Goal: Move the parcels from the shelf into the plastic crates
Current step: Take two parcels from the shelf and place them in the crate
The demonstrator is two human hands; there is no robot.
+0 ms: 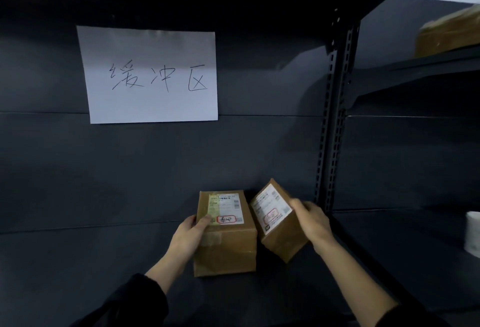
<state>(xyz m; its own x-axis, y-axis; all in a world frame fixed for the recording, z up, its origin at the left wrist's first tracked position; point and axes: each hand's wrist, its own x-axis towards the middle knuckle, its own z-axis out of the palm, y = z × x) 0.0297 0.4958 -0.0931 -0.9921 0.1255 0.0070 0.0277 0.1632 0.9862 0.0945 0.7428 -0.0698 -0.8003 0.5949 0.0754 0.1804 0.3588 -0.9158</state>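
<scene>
Two brown cardboard parcels with white shipping labels are on the dark shelf board (104, 261). The left parcel (228, 243) lies flat; my left hand (189, 235) grips its left side with the thumb on top, beside the label. The right parcel (275, 225) is tilted and lifted at its right side, and my right hand (311, 220) grips its right edge. The two parcels sit close together, almost touching. No crate is in view.
A white paper sign (150, 74) with handwritten characters hangs on the shelf's back panel. A perforated upright post (332, 118) divides the bays. In the right bay, another brown parcel (449, 33) sits on an upper shelf, and a white roll (474, 233) stands lower down.
</scene>
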